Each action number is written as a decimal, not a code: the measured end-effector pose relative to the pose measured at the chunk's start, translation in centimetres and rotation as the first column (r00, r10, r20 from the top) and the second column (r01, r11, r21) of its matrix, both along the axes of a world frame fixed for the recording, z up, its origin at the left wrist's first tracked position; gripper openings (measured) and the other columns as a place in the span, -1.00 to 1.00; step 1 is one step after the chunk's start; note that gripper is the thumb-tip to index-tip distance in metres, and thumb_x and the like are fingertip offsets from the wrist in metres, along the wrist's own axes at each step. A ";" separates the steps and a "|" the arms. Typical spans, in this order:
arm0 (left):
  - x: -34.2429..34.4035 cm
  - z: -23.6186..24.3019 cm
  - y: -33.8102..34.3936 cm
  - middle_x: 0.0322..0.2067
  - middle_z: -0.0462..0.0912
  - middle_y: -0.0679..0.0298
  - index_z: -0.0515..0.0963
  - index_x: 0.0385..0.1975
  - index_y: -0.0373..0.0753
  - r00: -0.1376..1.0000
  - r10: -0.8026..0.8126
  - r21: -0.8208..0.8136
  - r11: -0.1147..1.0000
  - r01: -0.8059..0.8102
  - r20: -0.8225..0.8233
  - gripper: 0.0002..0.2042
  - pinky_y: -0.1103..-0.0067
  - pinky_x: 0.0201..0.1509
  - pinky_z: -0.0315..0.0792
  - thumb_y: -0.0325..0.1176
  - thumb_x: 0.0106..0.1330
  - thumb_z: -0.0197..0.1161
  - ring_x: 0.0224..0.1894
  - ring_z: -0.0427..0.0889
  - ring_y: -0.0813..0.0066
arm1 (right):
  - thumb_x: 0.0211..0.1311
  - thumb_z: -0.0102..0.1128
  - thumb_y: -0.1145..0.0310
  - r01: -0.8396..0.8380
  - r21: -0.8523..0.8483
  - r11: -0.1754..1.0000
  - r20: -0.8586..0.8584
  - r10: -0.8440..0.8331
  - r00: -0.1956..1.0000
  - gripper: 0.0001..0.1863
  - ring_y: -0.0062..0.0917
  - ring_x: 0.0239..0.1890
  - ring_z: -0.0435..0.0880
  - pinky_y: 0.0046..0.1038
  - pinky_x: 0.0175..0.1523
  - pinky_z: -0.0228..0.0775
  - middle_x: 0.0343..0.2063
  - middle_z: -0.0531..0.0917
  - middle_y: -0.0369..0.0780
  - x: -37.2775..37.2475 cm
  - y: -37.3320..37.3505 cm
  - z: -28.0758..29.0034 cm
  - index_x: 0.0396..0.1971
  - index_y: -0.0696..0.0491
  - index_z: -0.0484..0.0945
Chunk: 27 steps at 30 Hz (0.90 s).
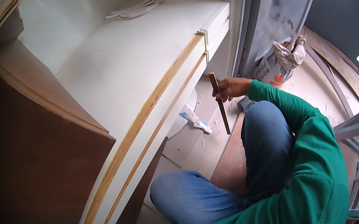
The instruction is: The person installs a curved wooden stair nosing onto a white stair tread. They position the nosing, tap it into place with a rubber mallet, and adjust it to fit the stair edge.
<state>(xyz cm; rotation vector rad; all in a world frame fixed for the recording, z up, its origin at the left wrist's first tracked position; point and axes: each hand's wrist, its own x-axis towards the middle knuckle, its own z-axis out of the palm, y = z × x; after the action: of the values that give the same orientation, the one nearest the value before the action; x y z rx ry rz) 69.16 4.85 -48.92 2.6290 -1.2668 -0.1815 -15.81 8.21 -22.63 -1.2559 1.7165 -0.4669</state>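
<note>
White-topped cabinet (116, 70) beside a dusty floor (205, 143).
The right hand (231, 88), fingers closed round a thin brown wood strip (219, 102), holds it slanted near the cabinet's edge; the left hand seems hidden.

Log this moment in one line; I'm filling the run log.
right hand: grip shut on wooden strip | left hand: not in view | beside: white cabinet
</note>
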 end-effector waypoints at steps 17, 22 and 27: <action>-25.8 1.1 2.8 0.21 0.65 0.04 0.68 0.17 -0.20 0.481 -0.696 0.157 0.477 0.865 -0.532 -0.67 0.28 0.12 0.70 -0.24 0.50 0.33 0.20 0.65 0.26 | 0.54 0.33 0.13 0.058 -0.076 0.995 0.281 -0.035 0.959 -0.50 -0.37 0.08 0.80 -0.34 0.15 0.66 0.01 0.82 -0.09 -0.6 3.9 0.0 0.25 0.19 0.68; -43.8 7.0 -0.4 0.18 0.67 0.02 0.72 0.13 -0.25 0.051 -0.770 -0.191 0.221 0.957 -0.636 -0.69 0.31 0.06 0.74 -0.26 0.51 0.31 0.16 0.70 0.28 | 0.48 0.37 -0.03 0.095 -0.127 0.987 0.387 -0.039 0.921 -0.37 -0.29 0.15 0.78 -0.27 0.27 0.62 0.05 0.80 -0.03 -0.7 5.5 -0.7 0.26 0.21 0.67; -58.6 14.5 -3.5 0.01 0.69 0.15 0.71 0.04 -0.34 -0.452 -0.693 -0.576 -0.064 0.815 -0.561 -0.73 0.48 -0.14 0.75 -0.28 0.52 0.38 -0.02 0.71 0.42 | 0.53 0.32 -0.09 0.149 -0.207 0.967 0.397 -0.056 0.916 -0.38 -0.32 0.13 0.78 -0.27 0.26 0.63 0.01 0.81 -0.05 -1.0 5.9 -2.1 0.26 0.17 0.68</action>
<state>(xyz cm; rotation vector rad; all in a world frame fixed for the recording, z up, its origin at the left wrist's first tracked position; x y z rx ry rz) 10.54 1.30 -34.40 0.3781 -2.3664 -1.5533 -16.86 14.09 -24.70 -1.1434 1.4196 -0.9407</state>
